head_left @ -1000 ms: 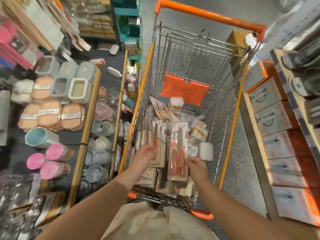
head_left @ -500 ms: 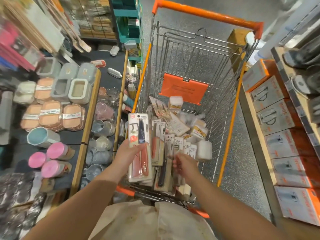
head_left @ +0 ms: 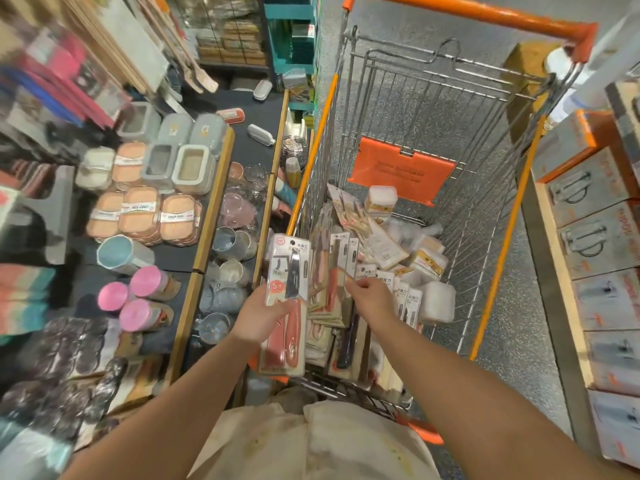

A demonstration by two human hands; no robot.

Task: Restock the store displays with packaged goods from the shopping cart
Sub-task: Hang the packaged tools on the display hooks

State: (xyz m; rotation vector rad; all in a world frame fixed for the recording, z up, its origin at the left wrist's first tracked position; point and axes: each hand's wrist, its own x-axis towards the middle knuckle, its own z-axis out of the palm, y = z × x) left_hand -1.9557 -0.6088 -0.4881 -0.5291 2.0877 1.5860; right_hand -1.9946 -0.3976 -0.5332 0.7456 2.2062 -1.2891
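A wire shopping cart (head_left: 491,174) with orange trim stands in front of me, its bottom heaped with carded packs and small white tubs. My left hand (head_left: 258,318) grips a carded knife pack (head_left: 286,299) with a salmon handle, held upright over the cart's near left corner. My right hand (head_left: 372,299) reaches into the cart and pinches the top of another carded knife pack (head_left: 334,289) standing in the pile. More knife cards (head_left: 403,299) stand just right of that hand.
The display shelf (head_left: 207,216) on the left carries peach soap boxes (head_left: 142,216), grey lidded containers, pink-capped jars (head_left: 138,299) and glass cups. Boxed goods (head_left: 595,237) line the right shelf. A cardboard box (head_left: 526,60) sits beyond the cart on the speckled floor.
My left hand has lifted a salmon-handled knife pack out of the pile and toward the cart's left side. My right hand has shifted to another card in the pile.
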